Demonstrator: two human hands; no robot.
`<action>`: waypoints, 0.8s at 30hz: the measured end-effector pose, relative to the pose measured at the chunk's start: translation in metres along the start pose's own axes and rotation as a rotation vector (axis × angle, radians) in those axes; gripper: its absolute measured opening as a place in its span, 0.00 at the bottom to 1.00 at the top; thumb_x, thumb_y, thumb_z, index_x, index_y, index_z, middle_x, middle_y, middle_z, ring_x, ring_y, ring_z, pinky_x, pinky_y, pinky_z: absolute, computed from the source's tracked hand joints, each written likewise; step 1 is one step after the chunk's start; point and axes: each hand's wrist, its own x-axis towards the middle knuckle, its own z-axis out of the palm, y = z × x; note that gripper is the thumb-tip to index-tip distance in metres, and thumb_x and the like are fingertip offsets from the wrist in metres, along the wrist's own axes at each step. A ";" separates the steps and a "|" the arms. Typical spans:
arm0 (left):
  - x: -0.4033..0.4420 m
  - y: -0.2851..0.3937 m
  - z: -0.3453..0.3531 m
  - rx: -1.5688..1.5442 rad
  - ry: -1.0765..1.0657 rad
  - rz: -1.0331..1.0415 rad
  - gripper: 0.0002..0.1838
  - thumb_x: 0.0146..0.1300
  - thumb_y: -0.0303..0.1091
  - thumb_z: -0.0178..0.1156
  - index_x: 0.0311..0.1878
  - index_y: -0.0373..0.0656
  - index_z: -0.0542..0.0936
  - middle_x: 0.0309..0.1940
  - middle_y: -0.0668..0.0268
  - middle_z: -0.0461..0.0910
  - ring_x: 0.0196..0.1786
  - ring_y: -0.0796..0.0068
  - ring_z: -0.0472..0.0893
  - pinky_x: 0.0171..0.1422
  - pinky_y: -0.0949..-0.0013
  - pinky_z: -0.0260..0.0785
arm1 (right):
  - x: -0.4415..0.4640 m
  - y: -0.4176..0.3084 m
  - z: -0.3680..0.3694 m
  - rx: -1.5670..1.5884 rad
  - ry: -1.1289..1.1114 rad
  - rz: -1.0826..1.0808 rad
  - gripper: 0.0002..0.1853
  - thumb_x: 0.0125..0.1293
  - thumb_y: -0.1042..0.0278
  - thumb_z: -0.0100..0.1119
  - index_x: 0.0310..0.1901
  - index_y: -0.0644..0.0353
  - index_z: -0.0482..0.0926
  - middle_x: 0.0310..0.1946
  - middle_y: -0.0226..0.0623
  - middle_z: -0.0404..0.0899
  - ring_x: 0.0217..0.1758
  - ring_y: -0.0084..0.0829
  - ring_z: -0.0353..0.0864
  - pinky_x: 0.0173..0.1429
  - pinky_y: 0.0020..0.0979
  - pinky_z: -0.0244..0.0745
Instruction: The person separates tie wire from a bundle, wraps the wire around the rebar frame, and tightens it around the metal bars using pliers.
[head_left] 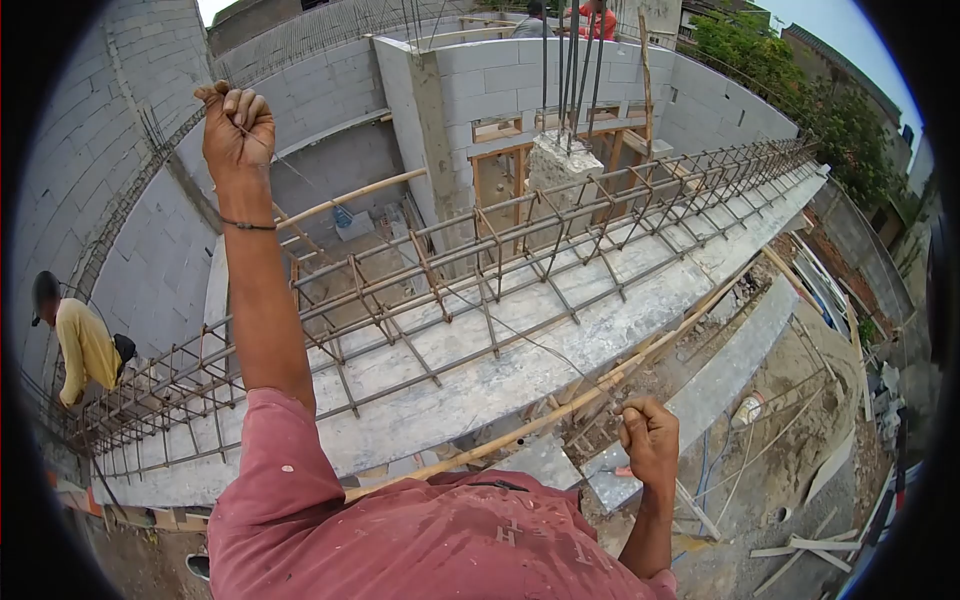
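My left hand (238,128) is raised high at the upper left, its fingers closed on a thin wire. The wire (515,332) slants down across the rebar cage towards my right hand (650,438), though parts of it are too fine to follow. That hand is a closed fist at the lower right, beyond the bamboo pole, with the wire's lower end leading to it. Between my hands lies the long rebar cage (480,268), made of lengthwise bars with stirrups. It rests over a flat, pale formwork board (430,425).
A bamboo pole (560,412) runs along the board's near edge. Behind the cage stand a concrete column (562,165) with upright bars and block walls (480,85). A co-worker in yellow (85,340) bends at the left end. Planks and rubble lie below right.
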 end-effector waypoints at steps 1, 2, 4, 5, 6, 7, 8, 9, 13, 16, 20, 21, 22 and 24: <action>0.000 -0.001 0.001 0.001 -0.001 0.009 0.14 0.65 0.43 0.67 0.36 0.41 0.81 0.18 0.72 0.71 0.19 0.84 0.61 0.23 0.80 0.51 | -0.005 -0.004 0.014 -0.284 -0.135 -0.131 0.05 0.69 0.80 0.55 0.38 0.68 0.81 0.20 0.38 0.77 0.19 0.30 0.77 0.26 0.31 0.69; 0.002 -0.002 0.001 0.014 0.009 0.018 0.14 0.65 0.43 0.67 0.36 0.42 0.80 0.18 0.73 0.71 0.19 0.84 0.61 0.23 0.80 0.51 | -0.007 0.002 0.025 -0.422 -0.332 -0.401 0.06 0.63 0.83 0.56 0.39 0.66 0.81 0.24 0.45 0.82 0.23 0.41 0.82 0.29 0.37 0.74; 0.009 -0.001 -0.006 0.033 0.023 0.031 0.14 0.66 0.43 0.67 0.36 0.42 0.80 0.18 0.73 0.70 0.19 0.84 0.61 0.23 0.80 0.50 | -0.017 -0.005 0.023 -0.170 -0.812 -0.400 0.10 0.60 0.84 0.57 0.41 0.67 0.83 0.27 0.47 0.84 0.26 0.47 0.84 0.32 0.39 0.77; 0.014 -0.001 -0.013 0.032 0.061 0.027 0.14 0.66 0.44 0.67 0.36 0.42 0.80 0.18 0.73 0.70 0.19 0.84 0.61 0.22 0.80 0.50 | -0.020 -0.009 0.021 0.040 -0.968 -0.428 0.08 0.62 0.82 0.58 0.41 0.67 0.83 0.26 0.46 0.84 0.25 0.45 0.85 0.31 0.38 0.77; 0.015 -0.001 -0.019 0.030 0.098 0.020 0.14 0.66 0.44 0.67 0.36 0.43 0.80 0.18 0.73 0.69 0.19 0.84 0.61 0.22 0.80 0.50 | -0.020 -0.012 0.013 0.040 -0.970 -0.426 0.08 0.62 0.82 0.58 0.41 0.67 0.83 0.26 0.46 0.84 0.25 0.45 0.85 0.31 0.38 0.77; 0.015 -0.001 -0.025 0.031 0.099 0.017 0.14 0.66 0.44 0.67 0.36 0.43 0.80 0.18 0.73 0.69 0.19 0.84 0.61 0.22 0.80 0.50 | -0.016 -0.014 -0.003 0.431 -0.988 -0.498 0.06 0.64 0.81 0.59 0.41 0.68 0.84 0.25 0.45 0.84 0.24 0.42 0.84 0.30 0.37 0.77; 0.013 -0.001 -0.031 0.039 0.148 0.008 0.15 0.66 0.45 0.67 0.37 0.42 0.79 0.18 0.73 0.69 0.19 0.84 0.61 0.23 0.79 0.50 | -0.018 -0.016 -0.017 0.710 -0.864 -0.464 0.06 0.67 0.79 0.59 0.41 0.68 0.84 0.24 0.45 0.84 0.23 0.40 0.84 0.29 0.36 0.76; 0.011 -0.003 -0.032 0.046 0.195 -0.002 0.15 0.66 0.45 0.67 0.37 0.42 0.79 0.18 0.73 0.69 0.18 0.84 0.61 0.23 0.79 0.51 | -0.021 -0.018 -0.031 0.972 -0.735 -0.469 0.06 0.69 0.77 0.59 0.40 0.69 0.84 0.24 0.45 0.84 0.23 0.38 0.84 0.29 0.35 0.76; 0.008 -0.006 -0.032 0.033 0.212 0.000 0.16 0.65 0.46 0.67 0.39 0.42 0.78 0.18 0.73 0.69 0.18 0.83 0.60 0.23 0.79 0.51 | -0.003 -0.030 -0.017 0.114 0.210 -0.054 0.07 0.70 0.76 0.60 0.42 0.71 0.85 0.27 0.47 0.84 0.18 0.24 0.77 0.25 0.25 0.71; 0.017 -0.007 -0.031 0.059 0.182 0.017 0.17 0.65 0.46 0.67 0.40 0.41 0.78 0.18 0.73 0.69 0.18 0.83 0.60 0.23 0.78 0.51 | -0.009 -0.007 -0.003 -0.457 -0.218 -0.321 0.07 0.71 0.76 0.58 0.38 0.70 0.84 0.26 0.47 0.84 0.18 0.23 0.76 0.24 0.23 0.68; 0.027 -0.010 -0.043 0.058 0.212 -0.023 0.18 0.64 0.47 0.68 0.41 0.41 0.78 0.18 0.73 0.69 0.18 0.83 0.60 0.23 0.78 0.52 | -0.023 0.011 -0.027 0.592 -0.816 -0.433 0.04 0.68 0.77 0.61 0.38 0.68 0.83 0.24 0.50 0.84 0.19 0.33 0.80 0.25 0.31 0.69; 0.024 -0.010 -0.044 0.049 0.203 -0.051 0.19 0.63 0.48 0.69 0.41 0.40 0.78 0.18 0.73 0.69 0.18 0.83 0.60 0.23 0.78 0.52 | -0.020 0.013 -0.035 0.813 -0.729 -0.373 0.03 0.67 0.78 0.61 0.38 0.68 0.82 0.25 0.50 0.84 0.19 0.36 0.80 0.25 0.32 0.70; 0.021 -0.010 -0.045 0.053 0.212 -0.047 0.19 0.63 0.48 0.69 0.41 0.40 0.78 0.18 0.73 0.69 0.18 0.83 0.60 0.23 0.78 0.52 | -0.017 0.015 -0.043 1.029 -0.636 -0.337 0.03 0.66 0.78 0.60 0.38 0.68 0.82 0.25 0.51 0.83 0.20 0.39 0.81 0.26 0.34 0.71; 0.014 -0.017 -0.034 0.192 0.257 -0.012 0.22 0.62 0.50 0.69 0.42 0.40 0.78 0.17 0.73 0.68 0.18 0.82 0.60 0.24 0.78 0.51 | -0.003 0.008 -0.039 0.728 -0.166 0.015 0.04 0.63 0.80 0.61 0.39 0.69 0.81 0.24 0.51 0.82 0.22 0.45 0.81 0.29 0.37 0.73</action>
